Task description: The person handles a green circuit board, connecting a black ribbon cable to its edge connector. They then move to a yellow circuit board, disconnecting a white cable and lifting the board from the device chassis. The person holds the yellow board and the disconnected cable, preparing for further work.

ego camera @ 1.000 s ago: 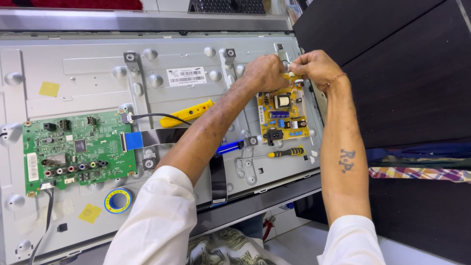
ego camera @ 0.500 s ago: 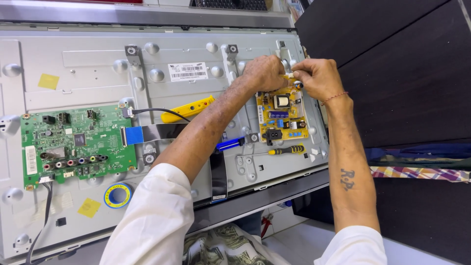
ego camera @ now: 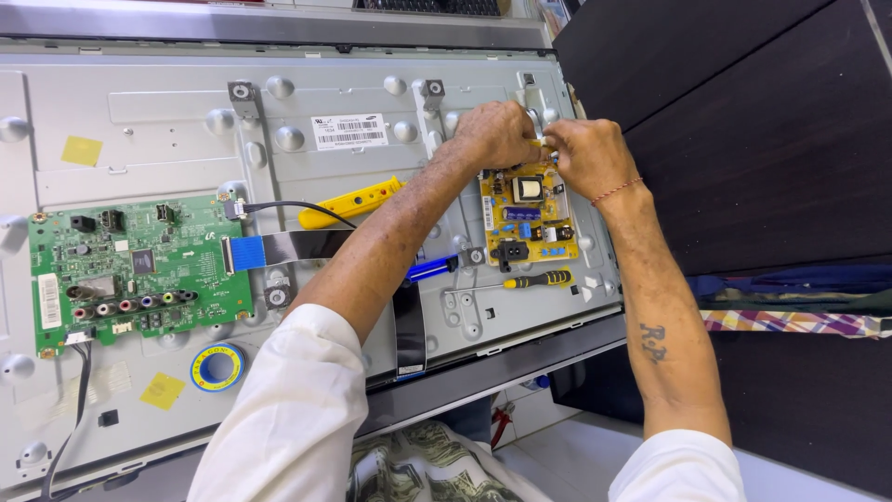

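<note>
Head view: left hand (ego camera: 497, 133) and right hand (ego camera: 585, 153) meet, fingers pinched narrow over the top edge of the yellow circuit board (ego camera: 528, 216) on the grey metal panel (ego camera: 167, 121); what they pinch is hidden. Screwdriver (ego camera: 534, 279) lies just below.

A white rectangular paper label with black print and a barcode strip (ego camera: 348, 132) sits on the grey metal back panel of the opened flat-screen television (ego camera: 167, 112), above and to the right of the green rectangular circuit board (ego camera: 139, 270). A narrow white upright sticker (ego camera: 49, 301) lies on that green board's left edge. A small plain yellow square sticker (ego camera: 82, 151) is fixed to the panel above the green board, near its left end; a second yellow square sticker (ego camera: 163, 391) lies below the board. The television's screen faces down, out of sight.
</note>
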